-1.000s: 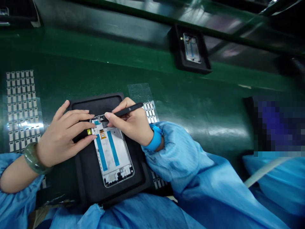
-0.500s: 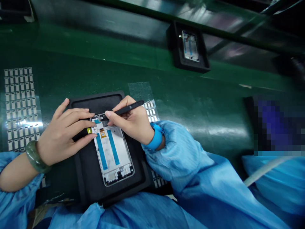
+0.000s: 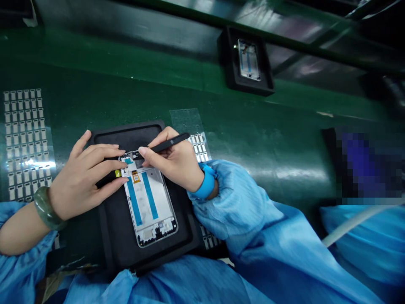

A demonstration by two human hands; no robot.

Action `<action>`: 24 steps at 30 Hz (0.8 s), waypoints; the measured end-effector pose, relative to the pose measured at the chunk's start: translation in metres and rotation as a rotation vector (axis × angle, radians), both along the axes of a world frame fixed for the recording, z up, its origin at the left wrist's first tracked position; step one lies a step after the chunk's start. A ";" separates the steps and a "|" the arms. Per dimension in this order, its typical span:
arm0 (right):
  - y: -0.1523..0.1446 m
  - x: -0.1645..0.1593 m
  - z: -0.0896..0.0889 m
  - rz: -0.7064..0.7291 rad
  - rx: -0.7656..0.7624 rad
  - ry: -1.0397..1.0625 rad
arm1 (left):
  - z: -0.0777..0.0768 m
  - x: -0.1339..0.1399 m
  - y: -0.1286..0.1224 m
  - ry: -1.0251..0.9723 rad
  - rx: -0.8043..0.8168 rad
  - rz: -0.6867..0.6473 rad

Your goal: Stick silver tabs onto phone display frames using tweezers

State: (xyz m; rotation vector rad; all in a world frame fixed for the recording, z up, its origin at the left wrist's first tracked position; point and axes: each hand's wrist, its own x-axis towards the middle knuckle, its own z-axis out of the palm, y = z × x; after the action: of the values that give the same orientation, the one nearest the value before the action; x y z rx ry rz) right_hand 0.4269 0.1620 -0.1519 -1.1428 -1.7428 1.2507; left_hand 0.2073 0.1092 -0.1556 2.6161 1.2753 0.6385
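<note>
A phone frame [image 3: 144,202] with two blue adhesive strips and an orange flex connector lies tilted in a black tray [image 3: 110,228]. My left hand [image 3: 88,173] rests with fingers spread, their tips touching the upper left part of the frame; a green bangle circles that wrist. In my right hand [image 3: 174,162] a pair of black tweezers [image 3: 169,143] is pinched between thumb and fingers. Their tips point down at the top end of the frame and are mostly hidden by the thumb. A small yellow tab [image 3: 118,173] sticks out beside the left edge.
Sheets of small pale stickers lie left [image 3: 25,143] and right [image 3: 199,147] of the tray on the green bench [image 3: 268,139]. Farther back stands a black box [image 3: 267,82] holding another phone frame [image 3: 249,60]. A person's blue sleeve [image 3: 373,240] is at the right.
Both hands, the tweezers and the phone frame keep almost the same places. The background has shifted slightly left in the picture, as my head view turned a little.
</note>
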 end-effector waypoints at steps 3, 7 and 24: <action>0.000 0.000 0.000 0.029 -0.032 0.051 | 0.000 0.000 0.000 0.006 -0.003 0.003; 0.000 0.001 -0.001 0.019 0.022 -0.017 | 0.001 0.001 -0.001 0.021 -0.005 0.003; 0.012 0.003 0.007 0.046 -0.021 0.078 | 0.009 0.026 -0.016 0.218 0.040 0.115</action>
State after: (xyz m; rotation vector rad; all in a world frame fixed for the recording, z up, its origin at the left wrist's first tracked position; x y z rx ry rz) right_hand 0.4296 0.1735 -0.1453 -1.0569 -1.7111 1.3263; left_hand 0.2329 0.0929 -0.1463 2.7221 1.4975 0.4071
